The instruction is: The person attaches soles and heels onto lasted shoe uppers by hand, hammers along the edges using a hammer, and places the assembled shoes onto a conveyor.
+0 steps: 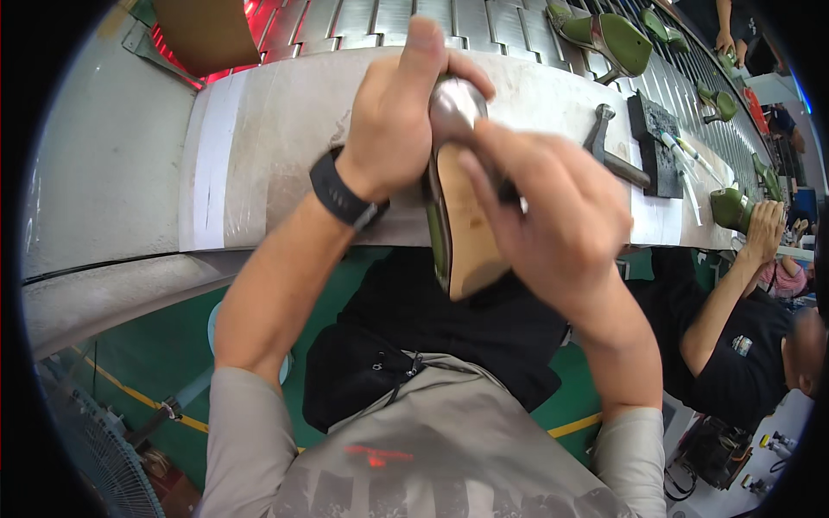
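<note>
A green high-heel-style shoe (466, 220), its long tan face turned up and its rounded end shiny and metallic, is held over the front edge of the bench. My left hand (393, 116) wraps around the shiny far end, thumb sticking up. My right hand (557, 203) is bent over the right side of the shoe, thumb and forefinger closed against it near the shiny part. Motion blurs the right fingers. Under them lies a dark area with a small white spot, too hidden to make out.
A hammer (604, 142) lies right of my hands, beside a black block (654, 147) and several thin white-handled tools (686, 160). Green heeled shoes (609, 39) ride the metal slat conveyor (380, 22). At right, a co-worker's hand (762, 229) grips another green shoe.
</note>
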Demonstrator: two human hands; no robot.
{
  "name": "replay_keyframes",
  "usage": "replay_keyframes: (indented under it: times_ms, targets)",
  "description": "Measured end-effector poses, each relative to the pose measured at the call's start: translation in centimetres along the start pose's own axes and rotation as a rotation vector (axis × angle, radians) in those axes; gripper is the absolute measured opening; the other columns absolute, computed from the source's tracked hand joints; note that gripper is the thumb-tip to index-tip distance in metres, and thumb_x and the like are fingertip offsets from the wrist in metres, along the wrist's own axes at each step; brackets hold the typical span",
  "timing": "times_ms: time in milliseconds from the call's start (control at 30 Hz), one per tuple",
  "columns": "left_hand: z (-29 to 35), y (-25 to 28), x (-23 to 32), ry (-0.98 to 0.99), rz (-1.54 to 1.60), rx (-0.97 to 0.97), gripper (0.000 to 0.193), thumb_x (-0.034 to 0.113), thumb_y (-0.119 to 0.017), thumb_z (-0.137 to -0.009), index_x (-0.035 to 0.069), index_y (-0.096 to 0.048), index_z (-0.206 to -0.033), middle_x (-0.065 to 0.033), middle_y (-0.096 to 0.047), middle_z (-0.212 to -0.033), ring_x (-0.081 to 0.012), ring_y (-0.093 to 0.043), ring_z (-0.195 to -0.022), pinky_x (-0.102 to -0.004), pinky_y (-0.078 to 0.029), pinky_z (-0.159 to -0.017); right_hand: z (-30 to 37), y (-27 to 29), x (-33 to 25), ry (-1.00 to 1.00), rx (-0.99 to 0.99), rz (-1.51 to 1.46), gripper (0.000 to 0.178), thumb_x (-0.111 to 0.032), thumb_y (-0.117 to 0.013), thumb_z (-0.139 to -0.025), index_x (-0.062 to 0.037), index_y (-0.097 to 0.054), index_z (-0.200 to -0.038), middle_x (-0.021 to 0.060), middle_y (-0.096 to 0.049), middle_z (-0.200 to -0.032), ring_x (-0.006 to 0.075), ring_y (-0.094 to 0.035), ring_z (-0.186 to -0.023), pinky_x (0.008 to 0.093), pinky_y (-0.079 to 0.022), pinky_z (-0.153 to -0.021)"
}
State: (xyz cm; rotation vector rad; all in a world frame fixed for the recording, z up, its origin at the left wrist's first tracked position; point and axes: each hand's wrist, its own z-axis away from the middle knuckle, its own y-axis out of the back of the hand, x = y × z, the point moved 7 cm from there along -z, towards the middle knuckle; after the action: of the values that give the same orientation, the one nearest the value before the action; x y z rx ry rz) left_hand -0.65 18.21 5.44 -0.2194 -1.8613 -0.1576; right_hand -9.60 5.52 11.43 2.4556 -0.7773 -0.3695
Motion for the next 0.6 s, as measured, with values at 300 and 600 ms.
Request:
replay_keyframes:
  times_ms: [300,600]
  targets:
    - [-2.6,-1.0,-3.5,-0.112,0.067,-0.148,0.059,0.042,-0.038,-0.115,-0.003,-0.074,-0.1,-0.0084,-0.073,-0.09,-0.0113,-0.063,-0.081,-0.0259,-0.05,-0.079,2.6,-1.4,6.9,-0.786,-0.44,-0.16,0.03,-0.025,-0.085,-0.09,0.0017,-0.072,-0.096,0.0058,-0.072,-0.079,0.0087,-0.066,-0.069,0.027,-0.051,-0.058]
    - [-2.0,-0.8,-3.3,-0.129,0.112,-0.127,0.064,0.047,-0.036,-0.115,-0.002,-0.075,-0.101,-0.0074,-0.071,-0.094,-0.0122,-0.061,-0.087,-0.0271,-0.048,-0.083,1.9,-3.0,7.6,-0.769,-0.589,-0.419,0.037,-0.031,-0.087,-0.085,-0.001,-0.069,-0.098,0.0045,-0.065,-0.075,0.013,-0.059,-0.064,0.0279,-0.048,-0.057]
